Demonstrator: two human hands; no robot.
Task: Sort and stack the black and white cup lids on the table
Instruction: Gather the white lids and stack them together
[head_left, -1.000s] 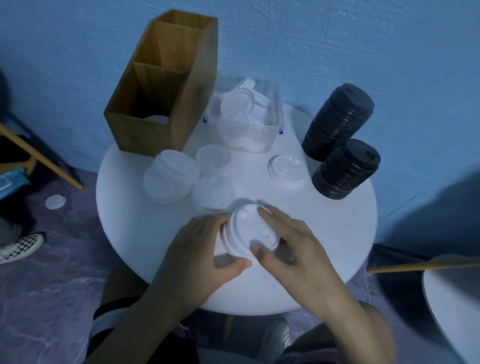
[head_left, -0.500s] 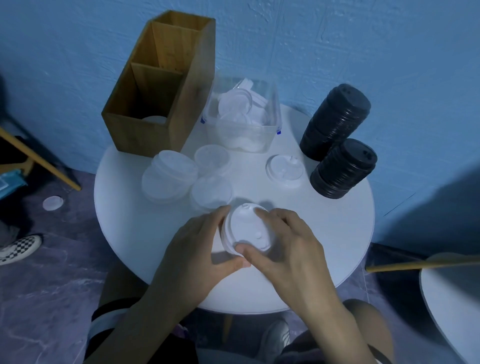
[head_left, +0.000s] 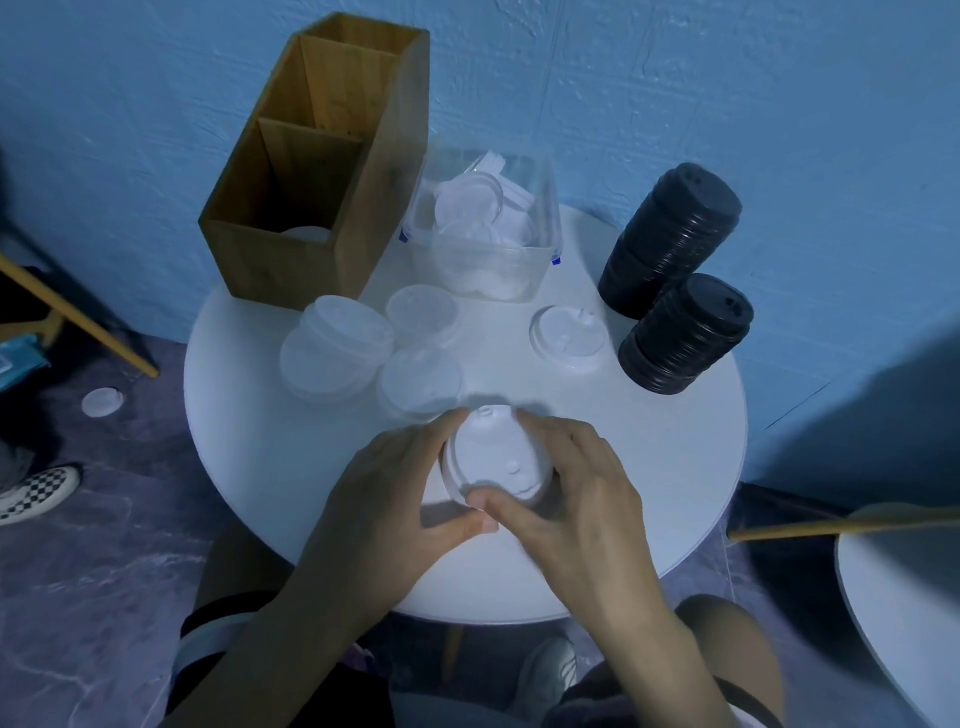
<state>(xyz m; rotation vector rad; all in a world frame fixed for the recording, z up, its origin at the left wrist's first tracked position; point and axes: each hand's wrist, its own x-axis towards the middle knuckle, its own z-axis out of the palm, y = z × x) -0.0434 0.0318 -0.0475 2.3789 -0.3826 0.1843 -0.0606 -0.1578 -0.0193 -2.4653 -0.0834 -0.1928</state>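
Note:
A short stack of white lids (head_left: 496, 457) stands on the round white table (head_left: 649, 467) near its front. My left hand (head_left: 374, 493) grips its left side and my right hand (head_left: 582, 499) grips its right side, thumbs meeting in front. Two tall stacks of black lids (head_left: 670, 249) (head_left: 685, 332) stand at the right. A single white lid (head_left: 569, 338) lies in the middle. Stacks of translucent lids (head_left: 335, 351) (head_left: 423, 314) (head_left: 421, 382) sit at the left.
A wooden two-compartment box (head_left: 311, 171) stands at the back left, with a clear plastic tub (head_left: 483, 234) of white lids beside it against the blue wall. One lid (head_left: 101, 401) lies on the floor at left. A second white table (head_left: 904, 597) is at the right.
Both hands have closed in tighter around the white lid stack, and the stack has turned more upright on the table. Nothing else moved.

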